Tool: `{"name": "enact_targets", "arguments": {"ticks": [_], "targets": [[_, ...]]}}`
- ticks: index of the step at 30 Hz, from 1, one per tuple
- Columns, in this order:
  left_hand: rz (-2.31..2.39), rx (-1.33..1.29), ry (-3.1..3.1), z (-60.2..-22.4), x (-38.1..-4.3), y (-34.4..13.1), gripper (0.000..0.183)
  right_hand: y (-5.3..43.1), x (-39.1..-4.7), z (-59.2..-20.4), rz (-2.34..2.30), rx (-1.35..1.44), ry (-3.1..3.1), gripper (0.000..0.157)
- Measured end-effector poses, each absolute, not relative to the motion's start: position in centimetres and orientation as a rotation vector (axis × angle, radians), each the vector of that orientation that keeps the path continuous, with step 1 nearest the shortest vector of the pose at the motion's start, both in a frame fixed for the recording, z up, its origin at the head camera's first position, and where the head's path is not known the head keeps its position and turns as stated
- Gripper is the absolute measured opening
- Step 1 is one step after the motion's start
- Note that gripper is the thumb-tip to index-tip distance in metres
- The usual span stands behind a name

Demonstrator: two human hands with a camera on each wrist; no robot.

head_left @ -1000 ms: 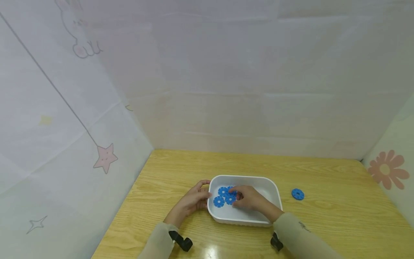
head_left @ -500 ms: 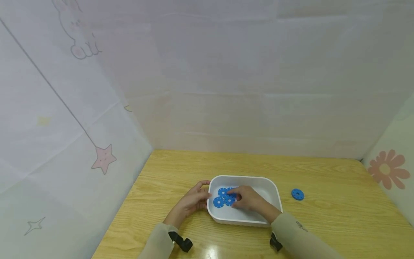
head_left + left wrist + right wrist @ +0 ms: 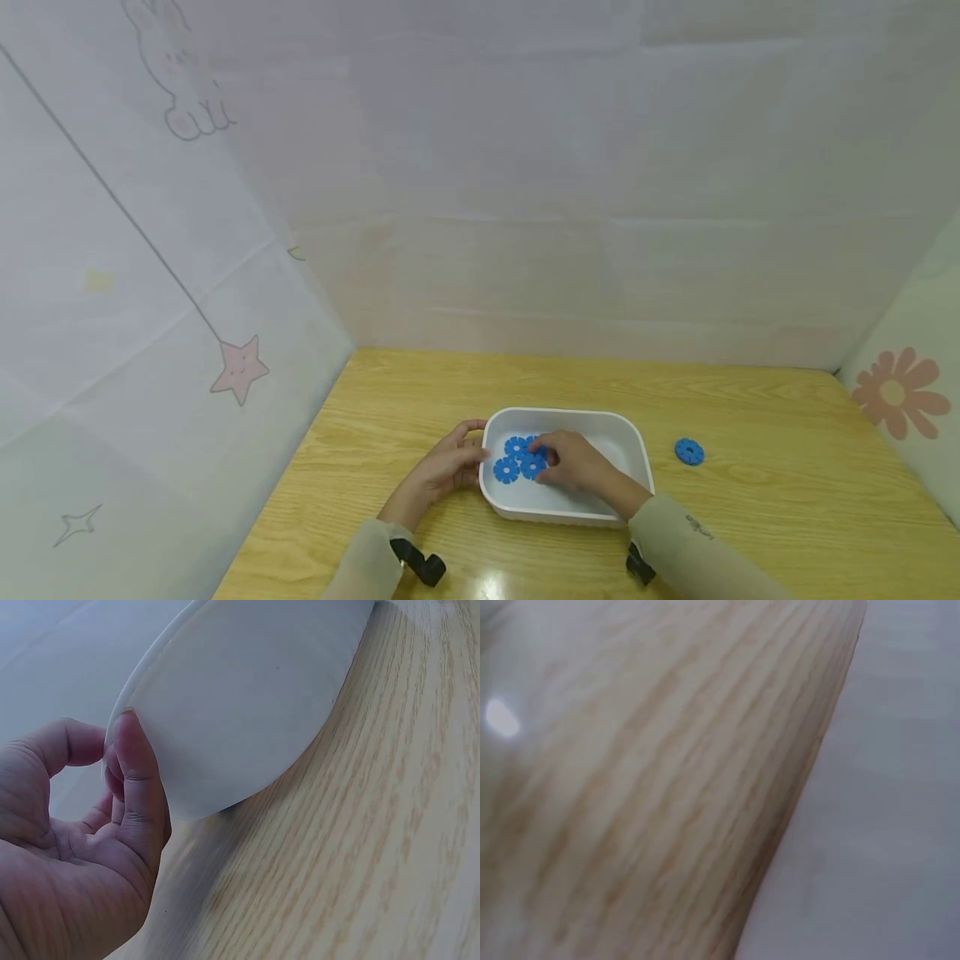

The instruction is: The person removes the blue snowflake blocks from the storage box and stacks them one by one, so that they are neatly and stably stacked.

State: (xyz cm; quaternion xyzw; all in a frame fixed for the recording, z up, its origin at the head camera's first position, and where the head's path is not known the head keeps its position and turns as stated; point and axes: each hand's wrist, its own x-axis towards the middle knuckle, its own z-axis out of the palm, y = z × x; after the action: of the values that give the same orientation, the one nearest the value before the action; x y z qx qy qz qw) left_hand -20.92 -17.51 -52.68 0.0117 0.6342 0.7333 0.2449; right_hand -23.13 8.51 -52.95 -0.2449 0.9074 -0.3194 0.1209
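A white plastic bin (image 3: 585, 507) sits on the wooden table. Inside it, toward its left end, blue snowflake building discs lie flat and close together: one at the lower left (image 3: 506, 470), one at the upper left (image 3: 516, 447) and one at the lower right (image 3: 533, 466). Another lies partly under my right hand (image 3: 572, 463). That hand's index fingertip reaches onto the upper right disc, and its thumb tip is at the lower right disc's edge. My left hand (image 3: 448, 465) grips the bin's left end, with fingertips at the rim in the left wrist view.
One more blue disc (image 3: 689, 452) lies on the table (image 3: 757, 467) to the right of the bin. White printed cloth (image 3: 600, 208) stands behind the table and at both sides. The right wrist view shows the table and a pale surface, without the hand.
The discs near my right hand have slid a few pixels toward me and left, with its fingers staying on them. My left hand keeps its place at the bin.
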Motion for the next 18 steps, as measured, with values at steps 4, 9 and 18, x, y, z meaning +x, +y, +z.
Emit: {"name": "enact_targets", "arguments": {"ticks": [4,9,18], "targets": [[2.0,0.033,1.734,-52.64,-20.82,-17.54,0.063,8.43,-23.07,-53.12,-0.913,-0.734,2.681,0.035],[2.002,0.036,1.744,-52.55,-20.71,-17.56,0.061,8.33,-22.94,-53.16,-0.892,-0.76,2.705,0.035],[1.999,0.037,1.755,-52.33,-20.59,-17.57,0.061,8.32,-22.79,-52.78,-0.903,-0.791,2.712,0.035]]}}
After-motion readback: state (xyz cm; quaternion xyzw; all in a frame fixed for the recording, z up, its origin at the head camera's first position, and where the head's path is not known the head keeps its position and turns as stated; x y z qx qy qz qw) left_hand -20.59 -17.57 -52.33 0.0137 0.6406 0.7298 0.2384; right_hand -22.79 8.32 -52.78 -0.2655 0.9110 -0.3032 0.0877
